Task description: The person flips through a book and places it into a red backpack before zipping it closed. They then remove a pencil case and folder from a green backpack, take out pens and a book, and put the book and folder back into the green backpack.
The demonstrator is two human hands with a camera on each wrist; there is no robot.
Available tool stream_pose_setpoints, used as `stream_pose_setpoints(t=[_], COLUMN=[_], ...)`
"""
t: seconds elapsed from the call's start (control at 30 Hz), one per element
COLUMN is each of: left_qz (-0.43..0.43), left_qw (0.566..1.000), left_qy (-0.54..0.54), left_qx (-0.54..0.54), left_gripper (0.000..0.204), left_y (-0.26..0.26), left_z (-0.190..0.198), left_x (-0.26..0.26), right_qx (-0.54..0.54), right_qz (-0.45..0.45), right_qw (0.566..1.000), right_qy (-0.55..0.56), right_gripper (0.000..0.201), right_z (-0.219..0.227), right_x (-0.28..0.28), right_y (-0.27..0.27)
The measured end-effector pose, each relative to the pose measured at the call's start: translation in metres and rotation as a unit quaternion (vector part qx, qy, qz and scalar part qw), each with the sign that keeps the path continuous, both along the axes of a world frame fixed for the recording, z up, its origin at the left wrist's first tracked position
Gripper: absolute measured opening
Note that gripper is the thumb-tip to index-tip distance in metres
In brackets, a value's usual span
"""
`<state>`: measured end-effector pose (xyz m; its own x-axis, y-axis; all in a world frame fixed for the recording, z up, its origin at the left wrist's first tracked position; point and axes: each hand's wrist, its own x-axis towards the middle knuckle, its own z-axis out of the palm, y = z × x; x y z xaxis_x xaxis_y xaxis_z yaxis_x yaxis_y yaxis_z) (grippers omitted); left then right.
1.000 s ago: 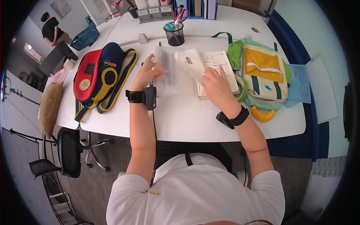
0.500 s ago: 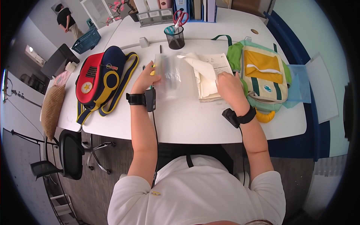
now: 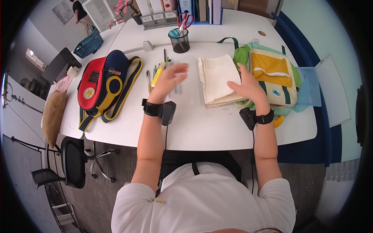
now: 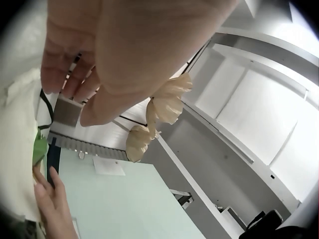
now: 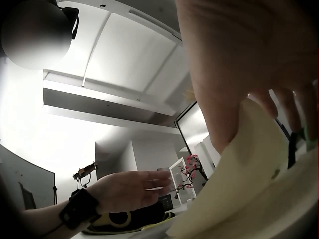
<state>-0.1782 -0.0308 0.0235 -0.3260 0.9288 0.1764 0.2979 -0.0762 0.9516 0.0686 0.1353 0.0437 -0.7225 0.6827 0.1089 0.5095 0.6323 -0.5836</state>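
My left hand (image 3: 169,82) is over the table, left of a thick stack of cream paper pages (image 3: 217,77), its fingers straight and a little blurred. Beneath and beside it lie several pens and a yellow highlighter (image 3: 157,74). My right hand (image 3: 250,86) is at the right side of the pages, thumb spread apart over their edge and fingers reaching toward the green and cream backpack (image 3: 272,73). In the right wrist view the thumb and fingers straddle a curved page (image 5: 239,174). The left wrist view shows the left hand's palm (image 4: 134,55) above the pages.
A red and navy bag (image 3: 103,83) with yellow trim lies at the left. Behind the hands stand a black mesh pen cup (image 3: 180,43) with scissors and a row of binders (image 3: 200,11). Blue translucent plastic (image 3: 309,87) sticks out beyond the backpack.
My right hand turned pages over and shifted to their right edge; a blank page now tops the stack. The clear plastic sheet no longer shows, and my left hand moved right, uncovering pens.
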Motion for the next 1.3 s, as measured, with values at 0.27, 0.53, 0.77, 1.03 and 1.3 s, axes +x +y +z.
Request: stream_pose_setpoints(t=[0.27,0.53,0.77,1.03,1.3], left_qz=[0.027,0.016,-0.005,-0.027,-0.038], left_qw=[0.992,0.949,0.965,0.924,0.931], left_qy=[-0.091,-0.302,-0.263,-0.360,-0.331], left_qx=[-0.088,-0.082,-0.003,0.125,0.147], left_gripper=[0.060,0.062,0.058,0.062,0.060], left_y=[0.029,0.044,0.044,0.028,0.025], left_z=[-0.034,-0.032,-0.038,-0.004,-0.005], left_x=[0.065,0.070,0.068,0.056,0.054], right_qx=[0.009,0.060,-0.088,-0.493,-0.362], right_qz=[-0.011,0.004,-0.002,0.098,0.093], right_qw=[0.997,0.998,0.990,0.769,0.834], right_qy=[-0.077,-0.023,0.106,0.396,0.407], right_gripper=[0.078,0.069,0.064,0.041,0.025], right_z=[-0.008,-0.020,-0.024,-0.010,-0.013], right_x=[-0.001,-0.003,-0.005,-0.019,-0.017], right_y=[0.011,0.010,0.019,0.004,0.003])
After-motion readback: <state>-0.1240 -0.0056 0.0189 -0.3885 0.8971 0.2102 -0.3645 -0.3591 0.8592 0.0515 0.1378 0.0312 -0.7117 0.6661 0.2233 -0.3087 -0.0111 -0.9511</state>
